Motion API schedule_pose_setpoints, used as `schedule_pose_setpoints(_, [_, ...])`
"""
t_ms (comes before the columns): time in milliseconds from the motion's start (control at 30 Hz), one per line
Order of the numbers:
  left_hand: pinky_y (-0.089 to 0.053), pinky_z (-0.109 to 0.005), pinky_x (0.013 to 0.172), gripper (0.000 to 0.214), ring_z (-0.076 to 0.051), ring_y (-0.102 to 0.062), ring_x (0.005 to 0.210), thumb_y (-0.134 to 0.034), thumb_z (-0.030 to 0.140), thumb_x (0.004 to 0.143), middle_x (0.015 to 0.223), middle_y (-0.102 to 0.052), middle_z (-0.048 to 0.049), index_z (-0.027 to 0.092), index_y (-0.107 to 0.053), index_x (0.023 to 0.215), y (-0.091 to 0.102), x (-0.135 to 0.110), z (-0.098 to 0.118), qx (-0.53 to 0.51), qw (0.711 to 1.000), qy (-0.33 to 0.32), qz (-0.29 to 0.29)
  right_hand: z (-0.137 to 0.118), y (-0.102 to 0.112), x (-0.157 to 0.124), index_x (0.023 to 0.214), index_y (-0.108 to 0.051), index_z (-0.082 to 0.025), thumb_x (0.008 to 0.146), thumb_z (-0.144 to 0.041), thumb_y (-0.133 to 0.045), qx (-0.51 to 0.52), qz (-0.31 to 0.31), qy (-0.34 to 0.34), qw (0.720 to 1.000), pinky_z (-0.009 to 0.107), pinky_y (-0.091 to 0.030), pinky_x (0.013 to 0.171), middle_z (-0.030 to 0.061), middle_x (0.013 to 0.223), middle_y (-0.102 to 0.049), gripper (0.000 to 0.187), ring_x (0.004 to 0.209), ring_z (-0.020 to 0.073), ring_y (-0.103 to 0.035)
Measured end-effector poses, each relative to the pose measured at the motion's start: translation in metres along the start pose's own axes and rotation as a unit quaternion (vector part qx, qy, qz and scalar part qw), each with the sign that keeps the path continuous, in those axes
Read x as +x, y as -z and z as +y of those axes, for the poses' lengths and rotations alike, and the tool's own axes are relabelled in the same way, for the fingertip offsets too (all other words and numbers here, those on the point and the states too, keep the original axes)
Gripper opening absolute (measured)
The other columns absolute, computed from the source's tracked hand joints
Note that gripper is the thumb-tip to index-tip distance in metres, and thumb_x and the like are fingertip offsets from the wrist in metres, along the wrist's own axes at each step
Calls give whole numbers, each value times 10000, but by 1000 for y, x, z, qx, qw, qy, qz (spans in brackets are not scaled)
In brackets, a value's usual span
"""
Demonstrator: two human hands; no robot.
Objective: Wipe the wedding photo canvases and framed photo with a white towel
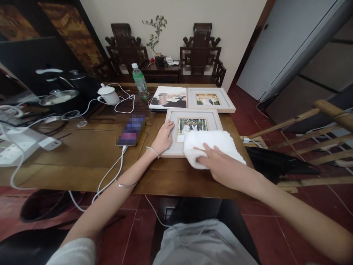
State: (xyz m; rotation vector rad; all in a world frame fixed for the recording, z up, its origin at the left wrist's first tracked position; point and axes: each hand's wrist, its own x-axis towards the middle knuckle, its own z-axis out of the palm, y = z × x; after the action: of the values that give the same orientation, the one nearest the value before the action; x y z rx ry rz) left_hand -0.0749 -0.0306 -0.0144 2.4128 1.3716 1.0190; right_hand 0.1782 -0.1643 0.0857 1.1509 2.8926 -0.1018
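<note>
A light wooden picture frame (171, 145) with a grey mat and a photo of two people (193, 126) lies near the table's front edge. My left hand (163, 139) grips its left side, fingers bent over the border. Bunched in my right hand (213, 160) is a thick white cloth (212, 140). It covers the frame's lower right corner and part of the photo. My right fingers press into the cloth, partly sunk in its folds.
Behind are a second frame (228, 105) and a photo panel (168, 97). Leftward on the table (96, 162) are a charging phone (131, 130), a green-labelled bottle (140, 81), a lidded white cup (108, 94), a pot (60, 97), cables and a power strip (19, 147). A wooden chair (328, 114) stands right.
</note>
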Motion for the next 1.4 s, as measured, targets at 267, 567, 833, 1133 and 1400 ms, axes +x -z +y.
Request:
schedule_pose_setpoints(267, [-307, -525, 1161, 497, -287, -384, 1388, -398, 22, 798, 1377, -541, -166, 95, -577, 1255, 0, 0, -2, 6, 1000, -1, -15, 92, -13, 81, 1235, -564, -152, 680, 150, -319, -72, 97, -109, 987, 704, -236, 1071, 139, 1565, -290, 678, 1447, 379, -162])
schedule_pose_setpoints(567, [-316, -516, 1161, 498, -266, -398, 1381, -398, 30, 806, 1362, -562, -129, 135, -580, 1257, -2, 0, -2, 2, 1000, -1, -1, 57, -13, 78, 1198, -625, -191, 736, 110, -388, -97, 16, -123, 988, 768, -296, 962, 131, 1544, -337, 601, 1367, 491, -279])
schedule_pose_setpoints(833, [-304, -517, 1164, 455, -286, -379, 1390, -384, 61, 846, 1377, -538, -172, 81, -561, 1265, -3, 0, 3, 12, 1000, 4, -2, -13, 19, 13, 1211, -610, -218, 692, 91, -407, -27, -66, -52, 996, 581, -496, 899, 114, 1493, -430, 637, 1262, 420, -470])
schedule_pose_setpoints(1133, [-306, -512, 1165, 444, -285, -379, 1390, -381, 81, 869, 1380, -538, -160, 98, -550, 1279, -1, 1, 3, 15, 1000, -3, -12, 71, -15, 78, 1283, -556, -121, 714, 66, -398, -47, 55, -109, 991, 704, -254, 1057, 166, 1540, -333, 619, 1413, 409, -234])
schedule_pose_setpoints(1400, [-295, -485, 1175, 457, -296, -364, 1397, -364, 75, 873, 1395, -511, -202, 38, -533, 1296, 1, 1, 4, 27, 999, 2, -24, 89, -16, 104, 1274, -579, -122, 712, 84, -367, -54, 40, -115, 991, 721, -212, 1052, 133, 1553, -319, 635, 1426, 429, -174])
